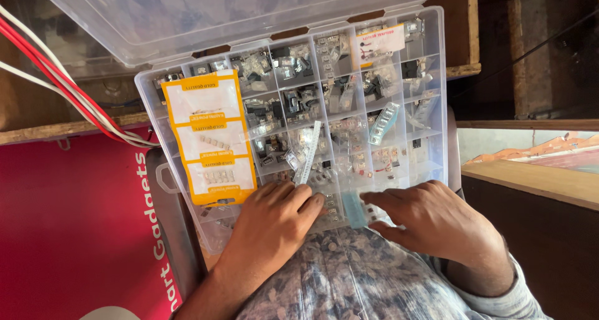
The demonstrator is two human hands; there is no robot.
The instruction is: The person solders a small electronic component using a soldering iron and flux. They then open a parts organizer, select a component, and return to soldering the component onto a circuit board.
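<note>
A clear plastic organiser box (437, 95) lies open in front of me, its compartments full of small electronic parts in little clear bags. My left hand (274, 223) rests palm down on the near compartments, fingers spread, tips touching the parts. My right hand (430, 217) lies flat on the near right compartments, its fingers pointing left toward a small pale blue packet (353, 209). Neither hand visibly grips anything. Three yellow and white packets (211, 139) lie stacked over the left compartments. A white strip (308, 151) leans across the middle.
The box's clear lid (237, 14) stands open at the far side. A red board (68, 226) lies to the left, with red and white cables (68, 89) crossing above it. Wooden shelving (536, 176) stands at the right. My patterned shirt fills the bottom.
</note>
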